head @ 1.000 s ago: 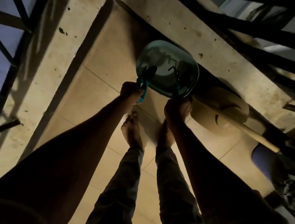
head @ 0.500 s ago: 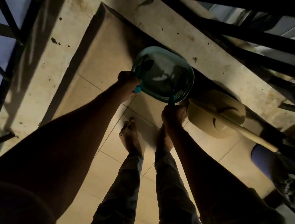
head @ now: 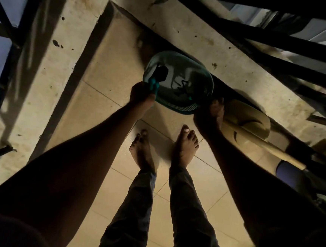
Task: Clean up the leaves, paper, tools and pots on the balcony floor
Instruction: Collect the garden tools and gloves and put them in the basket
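The tiled balcony floor (head: 107, 122) carries two bare feet (head: 144, 151) near its centre. A tan dustpan (head: 252, 127) lies at its right edge, against the raised concrete curb (head: 186, 27).

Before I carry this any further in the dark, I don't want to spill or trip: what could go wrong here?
1. The teal basket hangs between your left hand and right hand; the small tools inside could slide out if it tips.
2. The dustpan and its long handle lie close by your bare right foot, easy to trip over.
3. The light is dim, so debris on the ledge is hard to spot.
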